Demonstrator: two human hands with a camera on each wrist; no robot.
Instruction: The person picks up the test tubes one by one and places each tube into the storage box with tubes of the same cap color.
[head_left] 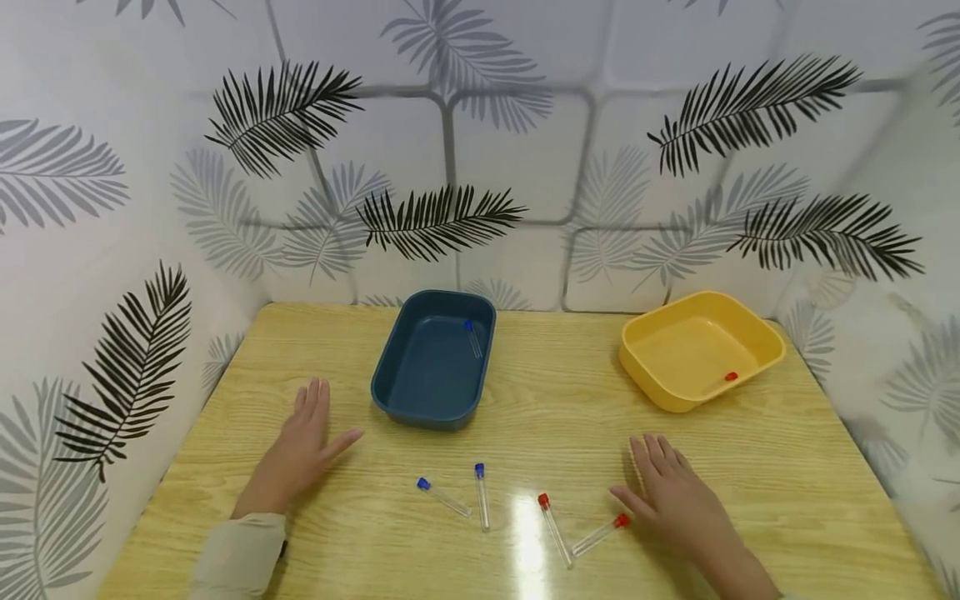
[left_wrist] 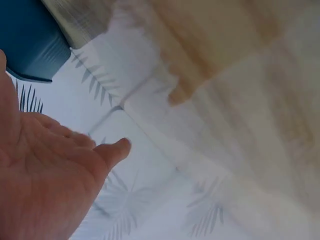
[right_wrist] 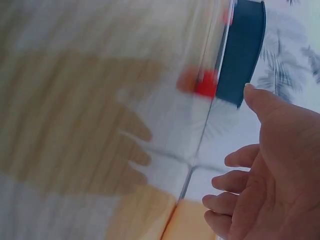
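My left hand [head_left: 298, 450] is stretched out over the left side of the table, fingers straight and thumb apart, holding nothing. The right hand [head_left: 675, 496] lies likewise on the right, its thumb close to a red-capped tube [head_left: 600, 535]. Another red-capped tube [head_left: 555, 531] lies beside that one, their lower ends near each other. Left of these, in the head view, are two clear tubes with blue caps, one slanted tube [head_left: 447, 498] and one nearly upright in the picture, the tube [head_left: 482, 497]. In the left wrist view the palm [left_wrist: 45, 175] is bare.
A dark blue bin [head_left: 427, 417] stands at the back middle with a blue-capped tube [head_left: 472, 338] inside. At the back right, a yellow bin [head_left: 656, 390] contains a red-capped tube [head_left: 731, 377]. A leaf-patterned wall covering [head_left: 510, 267] borders the wooden table [head_left: 570, 367].
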